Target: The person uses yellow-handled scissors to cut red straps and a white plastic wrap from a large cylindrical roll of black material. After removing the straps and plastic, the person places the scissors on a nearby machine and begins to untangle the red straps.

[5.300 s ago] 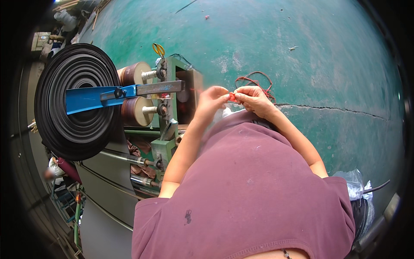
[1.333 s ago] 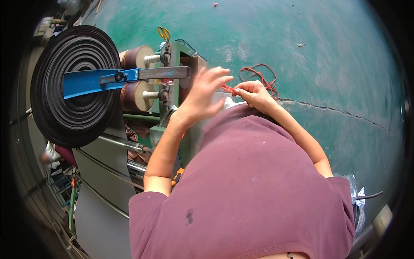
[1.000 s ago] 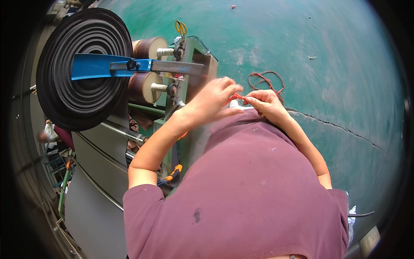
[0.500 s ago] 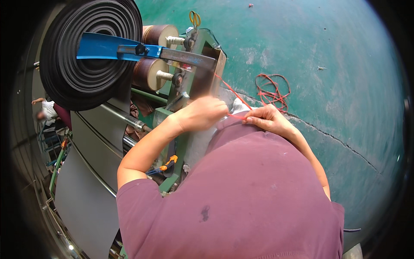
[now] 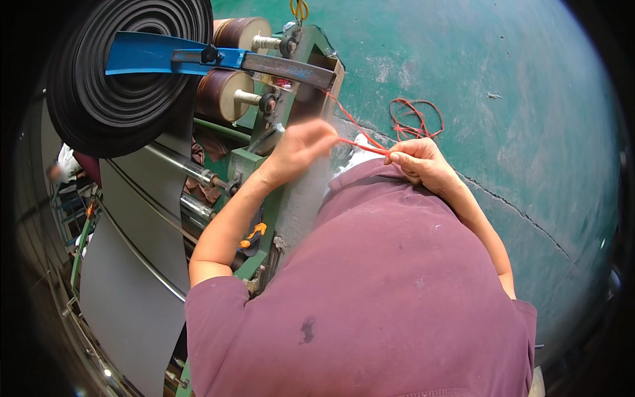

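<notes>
A red cord (image 5: pixel 362 146) stretches between my two hands in front of my body. My right hand (image 5: pixel 423 160) pinches it between thumb and fingers. My left hand (image 5: pixel 303 149), blurred by motion, is closed on the other end of the stretch, left of the right hand. Another length of the same cord slants from the right hand's grip up to the machine's corner, below a metal bar. Loose loops of it lie on the green floor past my right hand.
On the left stands a machine with a large black roll (image 5: pixel 135 79), a blue arm (image 5: pixel 142 54) across its face and two brown rollers (image 5: pixel 231 96). Yellow-handled scissors (image 5: pixel 299 9) are at its far end. Grey sheet (image 5: pixel 132 284) runs beside me; another person (image 5: pixel 65 165) is far left.
My hands have moved apart, so a longer stretch of red cord shows between them. The loops on the floor have become fewer. The whole view has shifted slightly.
</notes>
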Tool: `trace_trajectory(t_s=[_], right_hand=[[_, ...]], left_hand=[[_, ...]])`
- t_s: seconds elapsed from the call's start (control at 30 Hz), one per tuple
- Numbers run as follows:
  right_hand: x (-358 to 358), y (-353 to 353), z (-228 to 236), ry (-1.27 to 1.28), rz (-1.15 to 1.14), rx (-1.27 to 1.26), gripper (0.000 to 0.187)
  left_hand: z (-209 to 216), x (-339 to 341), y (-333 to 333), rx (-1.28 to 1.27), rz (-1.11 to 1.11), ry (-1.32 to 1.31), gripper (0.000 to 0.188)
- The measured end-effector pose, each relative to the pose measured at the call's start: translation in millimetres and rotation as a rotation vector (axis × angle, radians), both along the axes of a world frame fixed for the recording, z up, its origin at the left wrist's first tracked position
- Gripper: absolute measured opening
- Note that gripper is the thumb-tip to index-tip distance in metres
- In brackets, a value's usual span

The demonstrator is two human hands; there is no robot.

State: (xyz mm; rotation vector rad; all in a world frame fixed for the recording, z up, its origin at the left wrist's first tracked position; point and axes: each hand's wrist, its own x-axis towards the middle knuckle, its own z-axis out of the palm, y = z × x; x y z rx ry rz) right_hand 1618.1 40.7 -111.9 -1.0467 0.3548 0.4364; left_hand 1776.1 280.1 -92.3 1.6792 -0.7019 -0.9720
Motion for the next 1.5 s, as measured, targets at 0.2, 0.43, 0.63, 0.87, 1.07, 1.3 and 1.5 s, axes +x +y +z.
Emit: trace_trajectory(t_s=[0.2,0.43,0.63,0.87,1.07,1.3,1.5], right_hand=[[-1.8,-2.9,-2.2,-0.03,-0.162,0.11,0.018],[-5.0,-2.4,-6.0,-0.03,-0.22,0.197,0.021],[-7.8,-2.3,-3.9,-0.031,-0.232,0.156,0.022],[-4.6,2.6,-7.0,-0.112,-0.202,-0.246,0.026],[-6.8,0.7,0.4,-0.057,-0.251,-0.214,0.029],[-20.9,-13.9,-5.5,-0.144,-0.198,-0.202,0.03],[-23.5,-28.1,-12.9,-0.268,-0.38,0.054,0.037]], left_hand=[[-12.7,-20.7,-31.3,-0.174,0.377,0.376,0.03],[-6.9,-53.8,-82.4,-0.273,0.295,0.335,0.023],[2.2,-51.2,-90.2,-0.14,0.395,0.215,0.016],[0.7,-48.2,-91.4,-0.102,0.399,0.175,0.02],[0.1,-40.5,-86.8,-0.07,0.254,0.207,0.019],[5.5,-15.2,-70.5,-0.155,0.211,0.418,0.009],[8.0,-12.3,-65.1,-0.183,0.254,0.689,0.01]])
